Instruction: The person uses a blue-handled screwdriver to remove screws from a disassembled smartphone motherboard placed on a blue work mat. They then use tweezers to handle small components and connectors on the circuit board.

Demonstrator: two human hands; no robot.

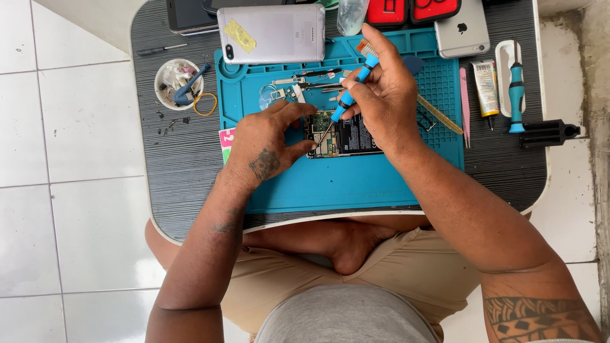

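Two hands fill my one head view, both at work over an opened phone [340, 134] lying near the middle of a blue mat [356, 181] on a dark ribbed table [181, 159]. My left hand [267, 149] pinches the phone's left edge between thumb and fingers, pinning it flat. My right hand [381, 95] is closed around a blue-handled screwdriver [349, 92], its tip down on the circuit board near the left fingers. As I judge it, the tip could skid off a screw and gouge the board if the left pinch loosens. Small loose parts [298, 89] lie just above the phone; a sweep of the right wrist could scatter them. A grey phone back [272, 33] lies at the mat's top edge, and a white cup [178, 82] stands left of the mat.
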